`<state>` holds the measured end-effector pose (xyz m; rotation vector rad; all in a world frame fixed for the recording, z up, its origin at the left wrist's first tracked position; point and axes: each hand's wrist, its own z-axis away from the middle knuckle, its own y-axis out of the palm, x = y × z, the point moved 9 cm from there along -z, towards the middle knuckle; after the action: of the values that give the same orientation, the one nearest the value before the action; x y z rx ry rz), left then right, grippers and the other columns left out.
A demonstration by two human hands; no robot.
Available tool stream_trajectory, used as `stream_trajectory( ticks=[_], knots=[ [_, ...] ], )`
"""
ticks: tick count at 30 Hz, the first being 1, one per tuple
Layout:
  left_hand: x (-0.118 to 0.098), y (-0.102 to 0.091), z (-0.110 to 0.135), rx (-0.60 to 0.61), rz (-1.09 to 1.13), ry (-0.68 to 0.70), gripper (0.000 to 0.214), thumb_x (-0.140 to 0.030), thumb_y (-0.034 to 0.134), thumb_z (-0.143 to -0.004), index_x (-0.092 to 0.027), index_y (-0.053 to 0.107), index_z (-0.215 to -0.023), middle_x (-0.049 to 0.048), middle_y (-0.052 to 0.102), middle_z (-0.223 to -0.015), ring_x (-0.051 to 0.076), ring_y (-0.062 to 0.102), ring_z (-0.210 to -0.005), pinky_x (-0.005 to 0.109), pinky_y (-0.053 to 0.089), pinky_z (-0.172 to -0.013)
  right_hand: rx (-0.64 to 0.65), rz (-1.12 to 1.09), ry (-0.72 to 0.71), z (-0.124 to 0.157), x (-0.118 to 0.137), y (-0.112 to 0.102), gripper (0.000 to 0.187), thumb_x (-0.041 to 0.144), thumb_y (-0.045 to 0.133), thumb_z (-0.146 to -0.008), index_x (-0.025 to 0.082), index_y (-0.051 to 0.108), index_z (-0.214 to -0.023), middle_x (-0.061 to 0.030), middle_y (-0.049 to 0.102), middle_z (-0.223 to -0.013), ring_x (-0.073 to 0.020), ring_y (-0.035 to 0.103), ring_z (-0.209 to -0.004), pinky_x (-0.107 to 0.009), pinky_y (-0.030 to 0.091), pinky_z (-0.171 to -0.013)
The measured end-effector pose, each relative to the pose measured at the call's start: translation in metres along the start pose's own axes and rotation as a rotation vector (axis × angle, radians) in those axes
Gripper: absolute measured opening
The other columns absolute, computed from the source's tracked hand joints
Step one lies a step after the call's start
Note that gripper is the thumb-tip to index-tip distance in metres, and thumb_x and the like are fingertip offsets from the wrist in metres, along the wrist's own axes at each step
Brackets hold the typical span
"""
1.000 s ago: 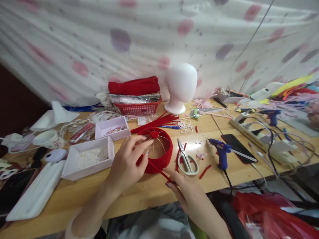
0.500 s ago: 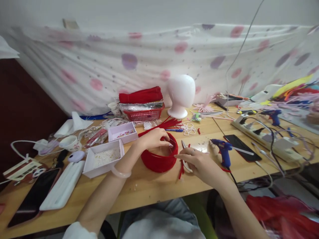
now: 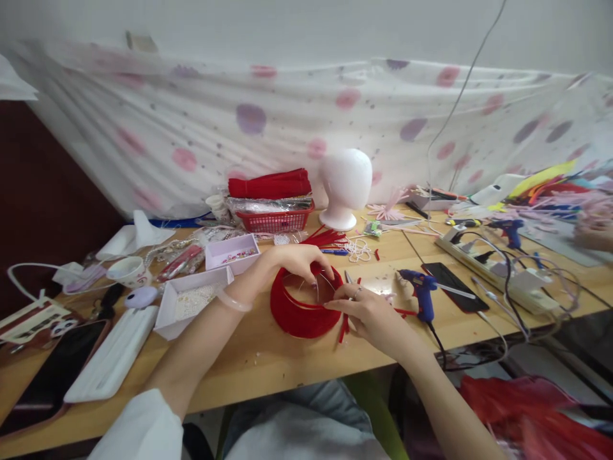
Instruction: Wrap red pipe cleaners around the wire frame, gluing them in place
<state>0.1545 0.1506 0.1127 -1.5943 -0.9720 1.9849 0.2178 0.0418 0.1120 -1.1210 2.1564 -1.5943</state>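
A round red fuzzy band [image 3: 304, 321], like an open-topped crown, stands on the wooden table with thin pale wires inside it. My left hand [image 3: 301, 260] arches over its far rim, its fingers curled down on the rim and the inside. At the right rim my right hand [image 3: 366, 310] pinches the band's edge, and a thin red strip runs along the rim to its fingertips. Partly under that hand lie short red strips [image 3: 343, 328] and scissors [image 3: 348, 278], mostly hidden.
A blue glue gun [image 3: 424, 294] with a clear stick lies to the right, near a dark phone [image 3: 454, 287] and a power strip [image 3: 498, 271]. Behind stand a white foam head [image 3: 345, 188] and a red basket [image 3: 275, 221]. White boxes [image 3: 165, 316] of beads sit left. Another person's hand [image 3: 596, 233] shows far right.
My left hand has shifted right along the far rim, its fingers lower. My right hand has moved slightly left along the near rim. The whole view has swung a little.
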Motion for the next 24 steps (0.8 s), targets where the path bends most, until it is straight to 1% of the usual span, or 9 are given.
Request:
stream_trajectory(
  ticks=[3,6,8,10,12,14,16,19,24],
  knots=[
    [-0.007,-0.004,-0.001,-0.031,0.012,0.004,0.059,0.002,0.07,-0.063,-0.027,0.079,-0.113,-0.0021,0.08,-0.118,0.023,0.075,-0.106,0.029,0.057,-0.092,-0.011,-0.005,-0.016,0.0,-0.002,0.002,0.055,-0.006,0.042,-0.078,0.021,0.079,-0.108,-0.0085,0.074,-0.099,-0.0168,0.07,-0.083,-0.028,0.056,-0.074],
    [-0.013,-0.013,0.014,-0.162,0.017,-0.025,0.053,-0.001,0.073,-0.064,-0.026,0.08,-0.11,-0.0017,0.081,-0.115,0.021,0.074,-0.104,0.028,0.057,-0.092,-0.025,-0.016,-0.032,0.0,-0.006,0.004,0.055,-0.007,0.042,-0.079,0.021,0.079,-0.109,-0.0088,0.074,-0.103,-0.0172,0.07,-0.088,-0.029,0.057,-0.077],
    [-0.013,-0.021,0.039,-0.342,0.009,-0.075,0.039,-0.01,0.071,-0.075,-0.024,0.079,-0.111,-0.0005,0.08,-0.113,0.021,0.072,-0.106,0.029,0.056,-0.093,-0.034,-0.027,-0.048,0.0,-0.009,0.006,0.056,-0.008,0.041,-0.079,0.021,0.078,-0.109,-0.0092,0.073,-0.103,-0.018,0.07,-0.09,-0.03,0.057,-0.078],
    [-0.01,-0.026,0.074,-0.593,-0.015,-0.16,0.03,-0.018,0.059,-0.09,-0.021,0.076,-0.114,0.002,0.078,-0.113,0.02,0.071,-0.105,0.032,0.055,-0.093,-0.043,-0.04,-0.066,-0.001,-0.011,0.008,0.056,-0.008,0.041,-0.079,0.021,0.078,-0.109,-0.0097,0.073,-0.103,-0.0186,0.07,-0.089,-0.031,0.058,-0.078],
    [-0.007,-0.018,0.114,-0.836,-0.04,-0.266,0.025,-0.021,0.054,-0.093,-0.016,0.074,-0.108,0.0064,0.077,-0.106,0.019,0.07,-0.094,0.031,0.056,-0.082,-0.054,-0.053,-0.082,0.0,-0.014,0.011,0.056,-0.008,0.042,-0.079,0.021,0.078,-0.11,-0.01,0.073,-0.104,-0.0185,0.07,-0.089,-0.031,0.058,-0.077],
    [-0.006,0.003,0.143,-0.988,-0.051,-0.341,0.025,-0.022,0.05,-0.095,-0.015,0.071,-0.108,0.006,0.075,-0.096,0.016,0.066,-0.078,0.029,0.054,-0.07,-0.066,-0.065,-0.095,0.0,-0.015,0.013,0.057,-0.008,0.041,-0.08,0.023,0.078,-0.111,-0.01,0.072,-0.105,-0.0187,0.071,-0.091,-0.032,0.058,-0.078],
    [-0.006,0.028,0.155,-1.045,-0.055,-0.371,0.025,-0.021,0.053,-0.095,-0.018,0.071,-0.111,0.0042,0.072,-0.094,0.014,0.063,-0.071,0.026,0.052,-0.063,-0.074,-0.076,-0.103,0.001,-0.016,0.015,0.058,-0.008,0.041,-0.081,0.023,0.078,-0.113,-0.0099,0.072,-0.106,-0.0192,0.071,-0.092,-0.032,0.059,-0.078],
    [-0.005,0.058,0.153,-1.048,-0.065,-0.377,0.032,-0.02,0.055,-0.094,-0.022,0.07,-0.123,0.0025,0.068,-0.095,0.013,0.061,-0.07,0.025,0.053,-0.064,-0.085,-0.089,-0.108,0.003,-0.016,0.016,0.058,-0.008,0.041,-0.081,0.024,0.077,-0.114,-0.0099,0.072,-0.106,-0.0196,0.071,-0.092,-0.032,0.059,-0.078],
    [0.005,0.075,0.144,-1.01,-0.08,-0.38,0.043,-0.016,0.052,-0.096,-0.026,0.065,-0.135,0.0027,0.065,-0.1,0.014,0.064,-0.081,0.033,0.058,-0.083,-0.096,-0.114,-0.114,0.004,-0.016,0.017,0.057,-0.008,0.041,-0.081,0.023,0.077,-0.112,-0.0095,0.073,-0.104,-0.0193,0.072,-0.092,-0.032,0.059,-0.077]
  ],
)
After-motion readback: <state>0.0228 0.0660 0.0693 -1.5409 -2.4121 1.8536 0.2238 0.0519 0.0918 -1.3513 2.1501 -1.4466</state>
